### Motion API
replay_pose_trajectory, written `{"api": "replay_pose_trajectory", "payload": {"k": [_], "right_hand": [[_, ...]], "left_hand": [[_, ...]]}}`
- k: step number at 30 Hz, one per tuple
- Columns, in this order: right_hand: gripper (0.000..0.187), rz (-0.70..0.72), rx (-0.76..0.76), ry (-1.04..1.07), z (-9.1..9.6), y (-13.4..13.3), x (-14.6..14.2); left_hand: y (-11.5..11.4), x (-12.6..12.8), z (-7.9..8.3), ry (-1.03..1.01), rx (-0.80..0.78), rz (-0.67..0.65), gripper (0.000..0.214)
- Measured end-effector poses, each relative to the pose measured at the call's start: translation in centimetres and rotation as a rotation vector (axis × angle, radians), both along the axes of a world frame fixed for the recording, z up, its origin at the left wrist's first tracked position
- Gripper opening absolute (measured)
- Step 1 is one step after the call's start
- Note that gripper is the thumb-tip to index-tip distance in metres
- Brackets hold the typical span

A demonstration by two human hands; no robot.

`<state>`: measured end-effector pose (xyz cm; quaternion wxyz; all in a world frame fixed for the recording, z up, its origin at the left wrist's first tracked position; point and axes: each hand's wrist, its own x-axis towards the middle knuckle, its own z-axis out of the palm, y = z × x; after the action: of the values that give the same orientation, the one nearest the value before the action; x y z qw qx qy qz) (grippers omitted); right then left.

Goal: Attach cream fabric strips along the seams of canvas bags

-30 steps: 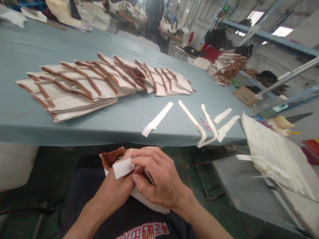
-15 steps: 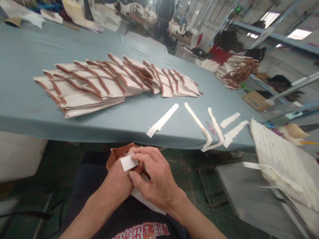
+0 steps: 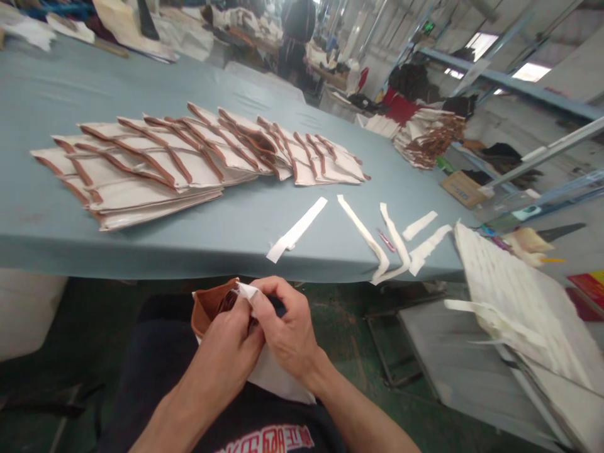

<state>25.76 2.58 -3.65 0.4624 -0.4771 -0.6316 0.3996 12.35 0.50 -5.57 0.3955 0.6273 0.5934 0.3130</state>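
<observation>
A white fabric pouch with a brown lining (image 3: pixel 206 309) is held over my lap, its mouth open and tilted up. My left hand (image 3: pixel 225 346) is closed on the pouch's near edge, thumb pressed at the rim. A small white label-like piece (image 3: pixel 247 293) sits at that rim, pinched between the fingers of my right hand (image 3: pixel 291 327). Both hands touch each other there, so the exact grip at the fingertips is partly hidden. Below my hands the white body of the pouch (image 3: pixel 278 376) hangs down.
On the blue-covered table (image 3: pixel 245 233) lies an overlapping row of similar pouches (image 3: pixel 155 154). Several white strips (image 3: pixel 297 229) and a small pink tool (image 3: pixel 385 240) lie near its front edge. A stand with white strips (image 3: pixel 514 302) is at right. A person (image 3: pixel 296 44) stands far back.
The white piece, which lay flat over the back of my left hand, is now folded at the pouch's rim. My left fingers have shifted onto the edge, and the view has turned slightly right.
</observation>
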Motion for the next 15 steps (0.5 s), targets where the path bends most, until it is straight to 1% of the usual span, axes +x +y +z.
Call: {"api": "replay_pose_trajectory", "payload": {"k": [1,3,6,8,11,13,15], "right_hand": [[0.021,-0.009,-0.119,0.065,-0.1,0.0,-0.1],[0.030,-0.001,-0.277,0.196,-0.4,0.0,-0.3],[0.042,0.013,-0.373,0.332,-0.8,0.1,-0.5],[0.047,0.012,-0.421,0.383,-1.0,0.2,-0.6],[0.050,0.016,-0.472,0.424,-1.1,0.3,-0.7],[0.050,0.031,-0.496,0.454,-1.2,0.3,-0.7],[0.050,0.045,-0.513,0.496,-1.3,0.3,-0.7]], "left_hand": [[-0.1,0.1,0.5,-0.006,-0.013,0.009,0.024],[-0.4,0.3,1.3,-0.022,-0.032,0.021,0.026],[-1.0,0.5,1.8,-0.070,-0.064,0.056,0.029],[-1.5,0.5,1.6,-0.123,-0.077,0.088,0.030],[-2.2,0.5,0.5,-0.182,-0.059,0.141,0.033],[-2.5,0.3,-0.2,-0.182,-0.036,0.169,0.035],[-2.5,0.2,-0.7,-0.163,-0.032,0.168,0.033]]}}
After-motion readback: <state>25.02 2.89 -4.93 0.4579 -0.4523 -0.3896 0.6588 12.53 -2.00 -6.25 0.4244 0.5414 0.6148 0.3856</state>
